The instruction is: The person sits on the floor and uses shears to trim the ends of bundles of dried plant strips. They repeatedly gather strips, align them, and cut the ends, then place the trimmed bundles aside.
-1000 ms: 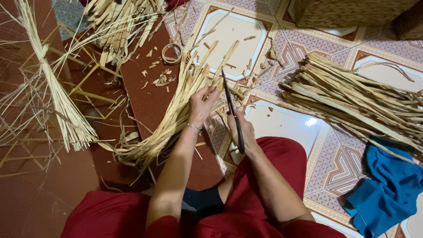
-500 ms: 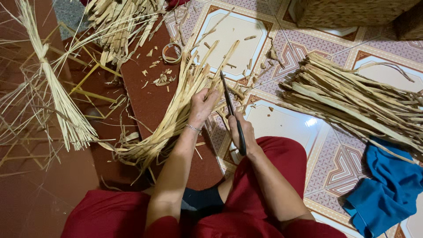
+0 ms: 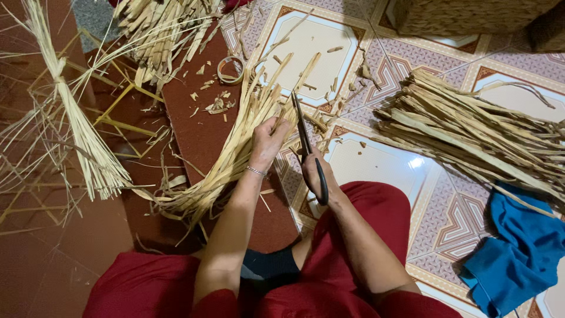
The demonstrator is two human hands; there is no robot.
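Note:
My left hand (image 3: 269,140) grips a long bundle of pale dried straw strips (image 3: 235,153) that curves from my lap up toward the tiled floor. My right hand (image 3: 318,174) is closed on the black handles of a pair of scissors (image 3: 303,136). The blades point up and away, right beside the bundle's upper end and my left hand's fingers. Whether the blades are apart I cannot make out. A thin bracelet sits on my left wrist. I sit on the floor in red trousers.
A large heap of flat straw strips (image 3: 471,129) lies at the right, with a blue cloth (image 3: 518,247) below it. A tied fan of thin straw (image 3: 82,141) lies left. More strips (image 3: 159,29), a tape roll (image 3: 231,69), a dark red mat (image 3: 200,129) and a woven basket (image 3: 465,15) are beyond.
Both hands stay at the same spot. The scissors have shifted slightly against the bundle's upper end; the straw bundle has barely moved.

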